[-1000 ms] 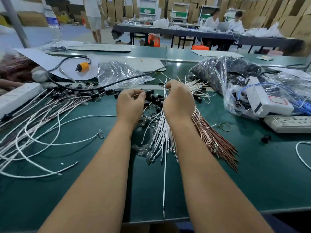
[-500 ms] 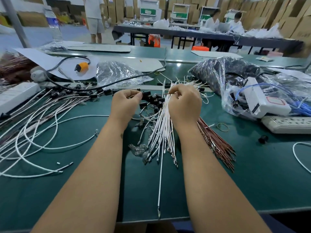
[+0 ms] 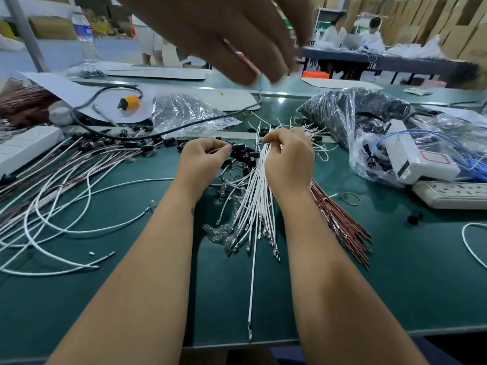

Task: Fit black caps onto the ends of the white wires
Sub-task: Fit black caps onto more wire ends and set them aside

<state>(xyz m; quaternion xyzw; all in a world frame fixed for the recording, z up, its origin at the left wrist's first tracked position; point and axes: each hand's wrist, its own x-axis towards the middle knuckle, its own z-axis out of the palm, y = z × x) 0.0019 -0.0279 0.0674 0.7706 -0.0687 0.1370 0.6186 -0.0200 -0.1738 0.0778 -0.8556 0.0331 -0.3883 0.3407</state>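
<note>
Here the left hand [image 3: 203, 159] pinches a black cap [image 3: 238, 148] between thumb and fingertips, over the far middle of the green desk [image 3: 395, 272]. The right hand [image 3: 288, 159] pinches the end of one white wire [image 3: 252, 272], its tip pointing at the cap and just beside it; whether the tip is already inside the cap is too small to tell. That wire runs straight back toward the near edge of the desk. Under the right hand lies a bundle of white wires [image 3: 253, 206], fanned out on the desk, with a loose heap of more black caps [image 3: 249, 158] between the two hands. Beside the bundle, under the right wrist, lies a sheaf of brown wires [image 3: 342, 222].

To the left, long white wires already carrying black caps [image 3: 79, 164] spread in loops across the desk. A clear plastic bag [image 3: 184, 111] sits behind them, near a black cable [image 3: 163, 131] with an orange plug [image 3: 129, 102]. On the right stand a larger bag of dark parts [image 3: 350, 114], a white power strip [image 3: 453, 193], a yellow rubber band [image 3: 351, 198] and a single stray black cap [image 3: 415, 217]. A blurred third hand [image 3: 237, 35], fingers spread, fills the top of the view close to the camera.
</note>
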